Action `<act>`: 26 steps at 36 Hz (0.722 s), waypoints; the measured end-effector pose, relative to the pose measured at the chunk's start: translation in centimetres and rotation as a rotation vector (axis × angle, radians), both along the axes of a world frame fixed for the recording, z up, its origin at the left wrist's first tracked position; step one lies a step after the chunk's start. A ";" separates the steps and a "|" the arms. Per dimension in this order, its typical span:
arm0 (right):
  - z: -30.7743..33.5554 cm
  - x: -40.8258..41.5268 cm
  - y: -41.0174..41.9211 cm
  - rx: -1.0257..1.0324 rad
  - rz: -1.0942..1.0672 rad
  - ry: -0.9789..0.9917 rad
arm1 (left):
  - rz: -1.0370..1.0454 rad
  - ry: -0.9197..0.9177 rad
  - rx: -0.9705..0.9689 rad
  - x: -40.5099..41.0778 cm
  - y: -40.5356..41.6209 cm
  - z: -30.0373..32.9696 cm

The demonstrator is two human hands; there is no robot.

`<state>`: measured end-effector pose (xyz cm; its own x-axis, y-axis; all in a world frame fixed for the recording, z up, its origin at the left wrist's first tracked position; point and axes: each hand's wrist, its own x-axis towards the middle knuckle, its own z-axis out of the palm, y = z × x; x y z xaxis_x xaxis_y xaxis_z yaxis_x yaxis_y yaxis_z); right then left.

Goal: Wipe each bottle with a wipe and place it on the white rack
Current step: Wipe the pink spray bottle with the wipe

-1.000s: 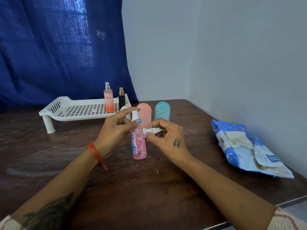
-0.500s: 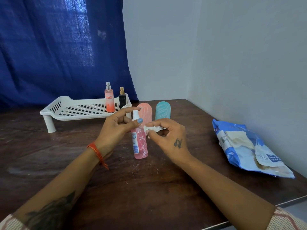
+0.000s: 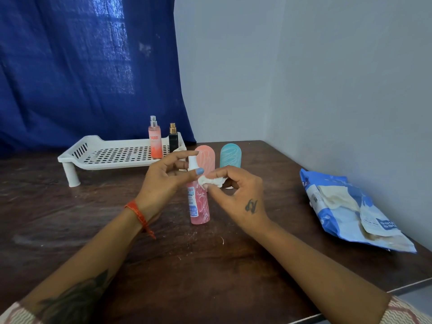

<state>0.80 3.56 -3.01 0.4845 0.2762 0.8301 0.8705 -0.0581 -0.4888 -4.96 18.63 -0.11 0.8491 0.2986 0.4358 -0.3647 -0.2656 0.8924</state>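
A pink spray bottle (image 3: 199, 206) with a white nozzle stands upright on the dark wooden table (image 3: 187, 265). My left hand (image 3: 163, 178) pinches its neck between thumb and fingers. My right hand (image 3: 238, 195) pinches a crumpled white wipe (image 3: 211, 181) and holds it against the bottle's upper part. Behind stand a peach bottle (image 3: 207, 157) and a teal bottle (image 3: 230, 155). The white rack (image 3: 105, 157) at the back left carries an orange-pink spray bottle (image 3: 155, 141) and a small black bottle (image 3: 173, 139) at its right end.
A blue and white pack of wipes (image 3: 353, 211) lies open at the table's right side, near the grey wall. A blue curtain (image 3: 81, 66) hangs behind the rack. The table's front edge runs close to my right sleeve.
My right hand has shifted the wipe slightly left, up against the pink bottle's neck. My left hand keeps its hold and the bottle stays in place.
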 end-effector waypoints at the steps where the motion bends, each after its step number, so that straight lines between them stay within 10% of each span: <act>1: 0.0 -0.1 0.0 -0.003 0.015 -0.026 | -0.004 -0.002 0.001 0.0 0.0 0.0; 26: -0.2 0.2 -0.1 -0.009 -0.084 -0.071 | -0.017 -0.003 0.021 -0.2 0.0 0.0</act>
<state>1.03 3.45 -3.18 0.4462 0.2450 0.8608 0.8949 -0.1363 -0.4250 -5.19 18.68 -0.09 0.8526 0.2752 0.4442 -0.3715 -0.2784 0.8857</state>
